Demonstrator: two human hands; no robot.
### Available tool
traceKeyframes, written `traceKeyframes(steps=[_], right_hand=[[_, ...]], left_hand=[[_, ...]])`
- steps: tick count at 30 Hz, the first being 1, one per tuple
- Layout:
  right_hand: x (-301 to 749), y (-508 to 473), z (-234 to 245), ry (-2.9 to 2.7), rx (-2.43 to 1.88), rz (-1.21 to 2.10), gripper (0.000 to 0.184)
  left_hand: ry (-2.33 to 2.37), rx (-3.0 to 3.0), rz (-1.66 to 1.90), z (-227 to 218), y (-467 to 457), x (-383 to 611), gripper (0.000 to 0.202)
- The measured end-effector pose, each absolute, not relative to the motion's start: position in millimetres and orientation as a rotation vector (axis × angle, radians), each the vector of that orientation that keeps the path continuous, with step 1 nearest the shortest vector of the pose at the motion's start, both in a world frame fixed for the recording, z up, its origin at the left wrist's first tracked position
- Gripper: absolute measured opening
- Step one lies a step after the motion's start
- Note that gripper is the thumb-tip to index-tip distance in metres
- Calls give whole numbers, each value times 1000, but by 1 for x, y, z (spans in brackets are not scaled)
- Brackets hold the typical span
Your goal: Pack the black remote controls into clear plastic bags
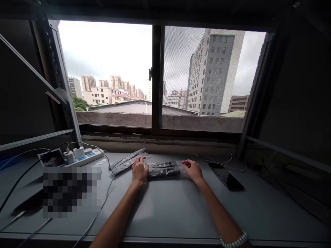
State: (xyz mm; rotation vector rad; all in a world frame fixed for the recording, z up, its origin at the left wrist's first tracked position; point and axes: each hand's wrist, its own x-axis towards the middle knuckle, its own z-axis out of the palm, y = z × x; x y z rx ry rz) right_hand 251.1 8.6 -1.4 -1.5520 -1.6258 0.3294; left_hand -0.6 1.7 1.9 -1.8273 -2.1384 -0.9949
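Fingers of right hand (193, 170) pinched together on clear bag (182, 172), frame center, dark bundle (164, 171) inside; left hand (139, 173) half-curled beside, hold unclear.

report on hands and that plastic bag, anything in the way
Left hand at left end of plastic bag. Right hand at its right end, grip unclear. Dark contents inside. Second bag beside left hand.

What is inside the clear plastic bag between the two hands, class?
Inside the clear plastic bag lies a dark item with small pale round marks. Its underside and anything beneath the left hand are covered; creases and glare blur details.
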Motion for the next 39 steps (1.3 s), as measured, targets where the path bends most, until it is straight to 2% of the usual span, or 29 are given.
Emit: traceKeyframes(steps=[9,23,39], right_hand=[[258,11,-4,-1625,-1609,323,21],[267,21,-17,-1628,-1618,283,23],[270,37,-28,-1708,-1599,414,21]], left_hand=[[-2048,-2129,-1006,-5,-3,12,25],[-1909,-2176,-1178,-2,-7,17,23],[-1718,-2243,-1073,6,-8,32,21]])
